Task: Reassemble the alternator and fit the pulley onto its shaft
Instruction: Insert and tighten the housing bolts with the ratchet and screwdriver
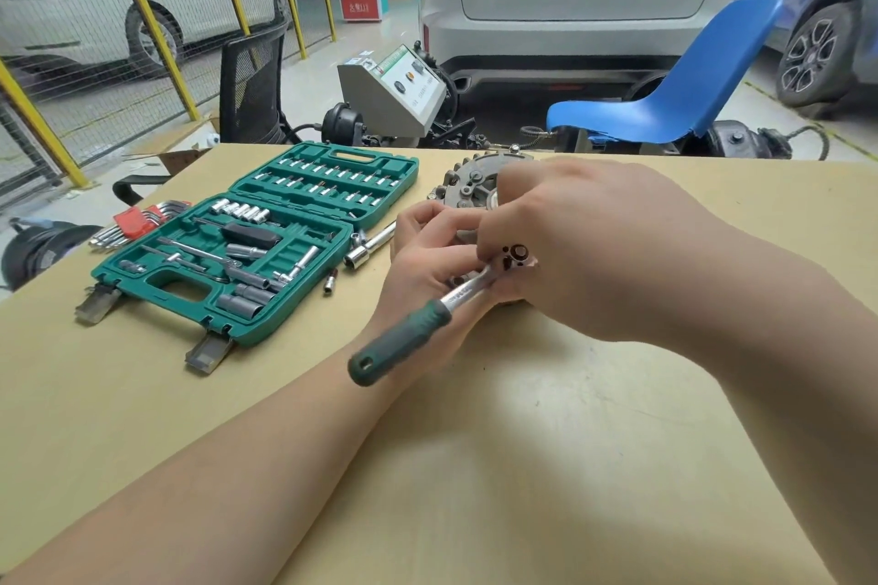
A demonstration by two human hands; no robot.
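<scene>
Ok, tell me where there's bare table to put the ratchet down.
Bare table lies in front of the hands, between the two forearms, and again right of the right hand toward the far edge. It is crowded on the left: the open green socket case, hex keys and loose sockets sit there, close beside the left hand, ratchet and alternator.

Bright even indoor light, soft shadows under forearms, wide-angle edge distortion

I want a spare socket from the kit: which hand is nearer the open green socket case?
Left. The left hand sits just right of the green socket case, by the ratchet. The right hand lies farther right, over the alternator.
</scene>
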